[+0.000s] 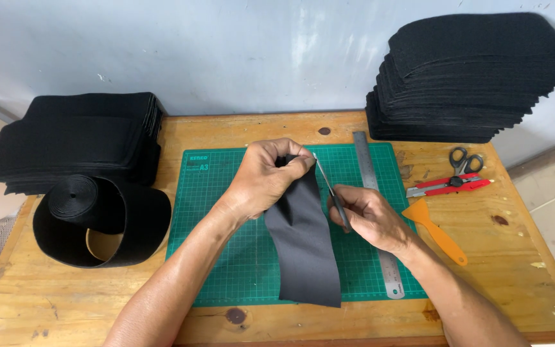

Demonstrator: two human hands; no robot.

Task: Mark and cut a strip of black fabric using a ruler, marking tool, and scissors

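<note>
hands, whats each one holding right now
Left hand: closed, pinching the top end of the black fabric strip.
Right hand: closed on a thin metal blade tool.

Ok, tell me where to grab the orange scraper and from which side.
Probably take the orange scraper by its long narrow handle, coming from the right front with the right hand. The handle points toward the near right edge, lies flat, and has bare wooden table around it.
</note>
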